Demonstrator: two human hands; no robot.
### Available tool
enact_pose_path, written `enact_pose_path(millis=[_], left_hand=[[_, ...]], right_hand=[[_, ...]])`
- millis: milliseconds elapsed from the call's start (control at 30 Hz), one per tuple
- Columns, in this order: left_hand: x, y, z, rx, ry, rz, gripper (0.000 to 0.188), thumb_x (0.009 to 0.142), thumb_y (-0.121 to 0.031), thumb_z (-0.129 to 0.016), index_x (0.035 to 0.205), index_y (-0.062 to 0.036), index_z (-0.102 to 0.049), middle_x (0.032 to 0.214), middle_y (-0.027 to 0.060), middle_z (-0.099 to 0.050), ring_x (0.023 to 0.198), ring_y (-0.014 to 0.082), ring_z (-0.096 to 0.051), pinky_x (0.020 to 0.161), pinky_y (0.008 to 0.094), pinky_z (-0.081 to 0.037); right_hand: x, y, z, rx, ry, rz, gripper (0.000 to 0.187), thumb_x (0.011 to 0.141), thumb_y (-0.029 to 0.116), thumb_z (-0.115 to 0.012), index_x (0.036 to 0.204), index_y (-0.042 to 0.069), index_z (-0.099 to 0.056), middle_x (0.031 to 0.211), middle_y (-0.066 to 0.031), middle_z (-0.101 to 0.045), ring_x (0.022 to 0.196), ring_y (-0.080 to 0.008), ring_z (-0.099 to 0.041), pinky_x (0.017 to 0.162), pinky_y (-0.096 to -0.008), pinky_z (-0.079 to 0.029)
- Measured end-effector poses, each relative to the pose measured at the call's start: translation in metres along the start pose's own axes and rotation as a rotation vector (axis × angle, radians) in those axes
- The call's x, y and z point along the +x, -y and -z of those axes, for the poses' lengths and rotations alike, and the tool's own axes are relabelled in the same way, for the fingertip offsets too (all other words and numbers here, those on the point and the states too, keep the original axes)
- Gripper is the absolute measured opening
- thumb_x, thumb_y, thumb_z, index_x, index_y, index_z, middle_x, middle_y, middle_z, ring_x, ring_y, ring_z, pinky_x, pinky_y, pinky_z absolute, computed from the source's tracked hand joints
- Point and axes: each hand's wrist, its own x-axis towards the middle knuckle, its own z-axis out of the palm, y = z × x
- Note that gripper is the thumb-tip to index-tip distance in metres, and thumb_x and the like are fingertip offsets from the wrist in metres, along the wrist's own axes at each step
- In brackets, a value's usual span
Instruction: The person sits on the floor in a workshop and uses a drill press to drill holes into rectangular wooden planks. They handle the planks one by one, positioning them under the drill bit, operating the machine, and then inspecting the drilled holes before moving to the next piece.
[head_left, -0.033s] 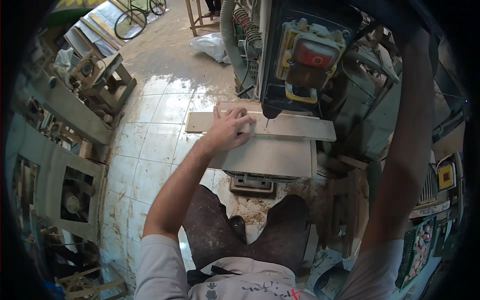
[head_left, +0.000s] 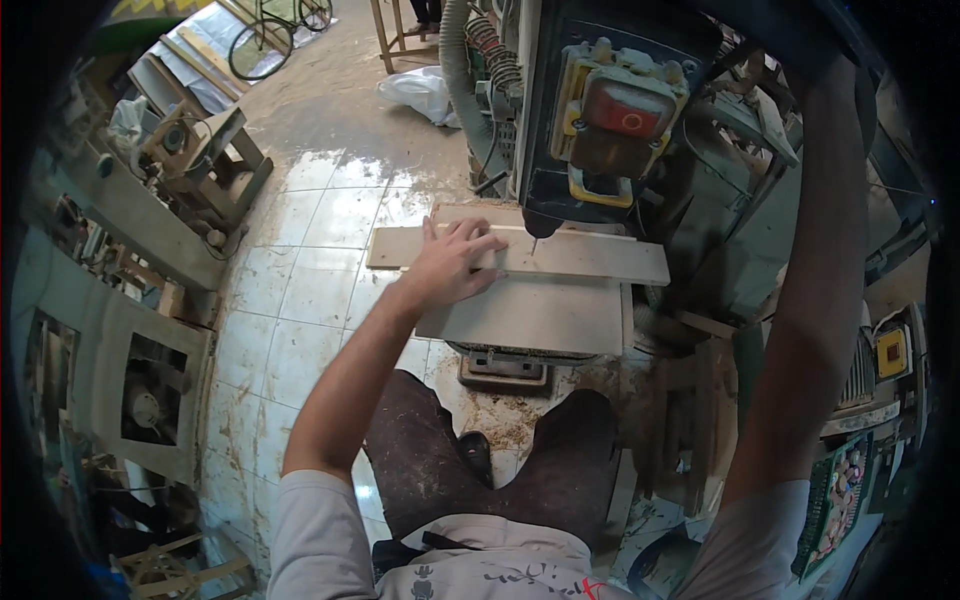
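A long pale wooden board (head_left: 595, 258) lies across the table of a drill press, on top of a flat sheet (head_left: 530, 312). My left hand (head_left: 455, 262) grips the board left of the drill bit (head_left: 535, 245), its fingers bent over the top. The slim bit hangs from the dark chuck (head_left: 541, 222), its tip at the board's surface; whether it has entered the wood I cannot tell. A small dark hole (head_left: 389, 257) shows near the board's left end. My right arm (head_left: 822, 250) reaches up beside the machine, and its hand is lost in the dark at the top right.
A switch box (head_left: 630, 110) with a red cover fronts the drill press. Sawdust lies on the tiled floor (head_left: 310, 285) and around the machine's base (head_left: 505, 375). Dusty machines (head_left: 150, 390) line the left side. A green crate (head_left: 835, 500) stands at lower right.
The board and my left hand have shifted very slightly to the left and toward me. My right arm is nearly still.
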Motion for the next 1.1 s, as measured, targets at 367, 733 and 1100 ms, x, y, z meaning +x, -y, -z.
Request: enact_pose_path(millis=[367, 733, 1100], left_hand=[[-0.072, 0.006, 0.047, 0.011, 0.180, 0.124, 0.047, 0.080, -0.037, -0.071, 0.122, -0.0237, -0.058, 0.134, 0.0088, -0.044, 0.128, 0.0292, -0.044, 0.107, 0.0705, -0.013], [-0.027, -0.029, -0.005, -0.012, -0.058, -0.180, 0.046, 0.082, -0.035, -0.067, 0.126, -0.0222, -0.058, 0.130, 0.0157, -0.049, 0.119, 0.0305, -0.049, 0.102, 0.0444, -0.034], [-0.030, -0.027, -0.013, -0.009, -0.119, -0.052, 0.045, 0.082, -0.037, -0.066, 0.122, -0.0179, -0.058, 0.132, 0.0151, -0.049, 0.119, 0.0314, -0.050, 0.100, 0.0459, -0.033]], right_hand=[[0.001, -0.006, 0.011, 0.026, 0.039, -0.018, 0.028, 0.093, 0.028, -0.040, 0.090, 0.003, -0.051, 0.084, -0.0096, -0.049, 0.081, -0.0254, -0.050, 0.092, -0.0481, -0.042], [0.007, 0.004, 0.020, 0.000, 0.062, 0.005, 0.029, 0.095, 0.032, -0.042, 0.098, 0.005, -0.053, 0.090, -0.0091, -0.053, 0.084, -0.0241, -0.054, 0.086, -0.0439, -0.045], [0.011, 0.002, 0.027, -0.003, 0.029, -0.013, 0.031, 0.096, 0.035, -0.044, 0.106, 0.007, -0.055, 0.096, -0.0087, -0.057, 0.087, -0.0228, -0.057, 0.080, -0.0398, -0.049]])
